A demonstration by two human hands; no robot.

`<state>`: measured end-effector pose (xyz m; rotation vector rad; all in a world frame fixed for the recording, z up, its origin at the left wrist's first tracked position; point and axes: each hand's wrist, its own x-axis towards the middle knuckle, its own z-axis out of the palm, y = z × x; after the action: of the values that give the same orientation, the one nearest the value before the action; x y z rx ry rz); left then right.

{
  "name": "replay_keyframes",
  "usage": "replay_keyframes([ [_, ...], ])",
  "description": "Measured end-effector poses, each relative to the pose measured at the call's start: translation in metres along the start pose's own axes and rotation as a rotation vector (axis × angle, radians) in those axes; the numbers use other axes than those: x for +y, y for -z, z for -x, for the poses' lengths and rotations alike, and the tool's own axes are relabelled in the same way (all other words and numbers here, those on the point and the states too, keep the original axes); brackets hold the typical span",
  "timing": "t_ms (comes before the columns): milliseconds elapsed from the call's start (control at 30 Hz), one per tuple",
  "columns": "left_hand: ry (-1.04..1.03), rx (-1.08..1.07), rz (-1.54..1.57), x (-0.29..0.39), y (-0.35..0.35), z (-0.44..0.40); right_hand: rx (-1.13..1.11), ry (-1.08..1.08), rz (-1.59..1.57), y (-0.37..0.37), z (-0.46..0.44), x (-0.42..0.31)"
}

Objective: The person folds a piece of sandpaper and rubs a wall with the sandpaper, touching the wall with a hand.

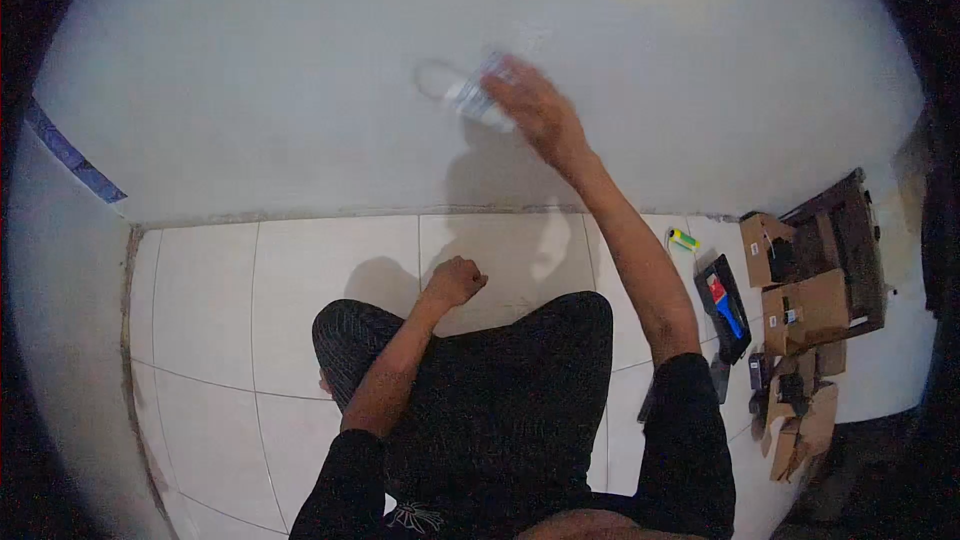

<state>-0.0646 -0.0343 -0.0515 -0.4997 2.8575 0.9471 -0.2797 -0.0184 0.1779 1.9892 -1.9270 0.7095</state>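
Raised against the pale wall (300,90), my right hand (535,110) grips a light-coloured cloth (480,100) with blue marks, blurred by motion. A thin loop shows at the cloth's left side, on or near the wall. My left hand (458,282) is closed in a loose fist above the tiled floor (320,250), near my left knee; nothing shows in it.
At the right on the floor are a black tray (738,330) with a blue and red tool (722,305), a green and yellow roller (684,239), and open cardboard boxes (808,305). A blue patterned strip (75,155) runs along the left wall.
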Motion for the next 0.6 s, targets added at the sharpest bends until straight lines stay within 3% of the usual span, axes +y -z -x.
replay_keyframes([
  [33, 0.001, -0.001, -0.002, -0.001, 0.001, 0.001, 0.185, 0.002, 0.234, 0.001, -0.001, 0.013],
  [67, 0.014, 0.002, 0.007, -0.001, 0.002, 0.001, 0.183, 0.007, 0.232, -0.002, -0.005, 0.011],
  [133, 0.031, -0.001, 0.027, 0.001, 0.001, 0.004, 0.681, -0.060, 0.304, -0.012, -0.009, 0.004],
  [167, 0.043, -0.049, 0.049, 0.000, 0.000, 0.001, 0.427, -0.123, 0.266, -0.019, -0.003, 0.002],
  [200, 0.051, -0.090, 0.067, -0.001, 0.001, -0.003, 0.433, -0.125, 0.272, -0.016, -0.001, 0.008],
  [267, -0.027, -0.004, 0.024, -0.005, -0.004, -0.002, 0.208, 0.172, 0.126, -0.006, 0.001, 0.014],
  [300, -0.097, 0.079, -0.014, -0.008, -0.006, 0.000, 0.353, -0.051, 0.250, -0.002, 0.002, 0.010],
  [333, -0.093, 0.082, -0.009, -0.011, -0.009, 0.000, 0.349, -0.046, 0.247, -0.002, -0.001, 0.007],
  [400, -0.045, 0.057, 0.059, -0.007, -0.004, 0.004, 0.633, -0.087, 0.299, -0.005, -0.003, 0.002],
  [433, -0.047, 0.052, 0.057, -0.005, 0.000, 0.005, 0.347, -0.116, 0.280, -0.009, 0.003, 0.000],
  [467, -0.014, -0.009, 0.046, 0.003, 0.008, 0.006, 0.350, -0.119, 0.283, -0.007, 0.004, 0.004],
  [533, 0.015, -0.067, 0.032, 0.007, 0.014, 0.003, -0.040, 0.059, 0.040, -0.001, 0.006, 0.015],
  [567, -0.006, -0.036, 0.028, 0.003, 0.009, 0.003, 0.053, -0.050, 0.330, 0.011, 0.002, 0.003],
  [600, -0.023, -0.003, 0.028, -0.001, 0.004, 0.002, 0.051, -0.046, 0.328, 0.007, -0.001, 0.004],
])
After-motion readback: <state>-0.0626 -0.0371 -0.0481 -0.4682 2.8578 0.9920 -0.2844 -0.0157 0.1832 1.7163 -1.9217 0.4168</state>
